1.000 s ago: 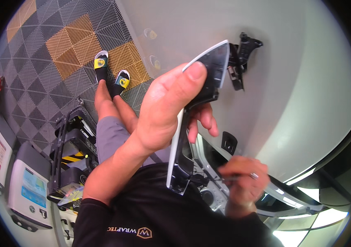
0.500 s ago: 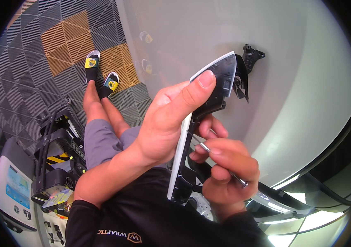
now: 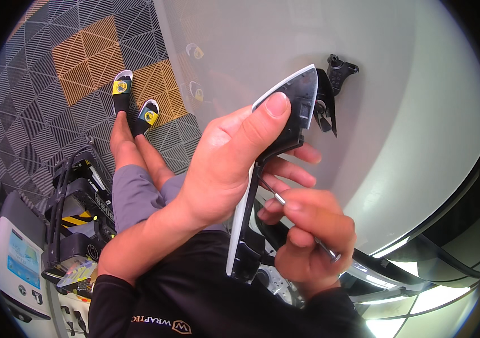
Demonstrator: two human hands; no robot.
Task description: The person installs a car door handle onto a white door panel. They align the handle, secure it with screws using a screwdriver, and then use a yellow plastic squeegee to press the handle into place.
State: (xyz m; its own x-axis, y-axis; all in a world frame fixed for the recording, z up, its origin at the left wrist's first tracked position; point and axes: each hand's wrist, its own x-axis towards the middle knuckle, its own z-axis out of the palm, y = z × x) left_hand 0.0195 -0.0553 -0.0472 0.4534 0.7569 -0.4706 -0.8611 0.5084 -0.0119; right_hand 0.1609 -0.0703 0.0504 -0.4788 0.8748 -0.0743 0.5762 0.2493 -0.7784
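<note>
My left hand (image 3: 217,169) is closed around a long black plastic trim part (image 3: 248,248) with a white outer edge, the thumb pressed on its wide pointed end. The part stands tilted in front of my body. My right hand (image 3: 319,225) pinches a slim metal pick (image 3: 279,199) with a thin dark tip, which reaches the part's black inner side near its middle. Whether the tip touches is hard to make out. Some of my fingers show behind the trim part. A thin black piece (image 3: 325,104) shows just beyond its pointed end.
A large glossy grey car panel (image 3: 409,112) fills the right, with a black bracket (image 3: 340,72) on it. At left are a black tool bag (image 3: 82,197) and a grey machine with a screen (image 3: 23,259). My sandalled feet (image 3: 121,87) rest on patterned floor tiles (image 3: 85,56).
The trim part and both hands stay nearly in place, with a small shift left in the picture. Fingers behind the part have spread out more. The pick is still at the part's inner side.
</note>
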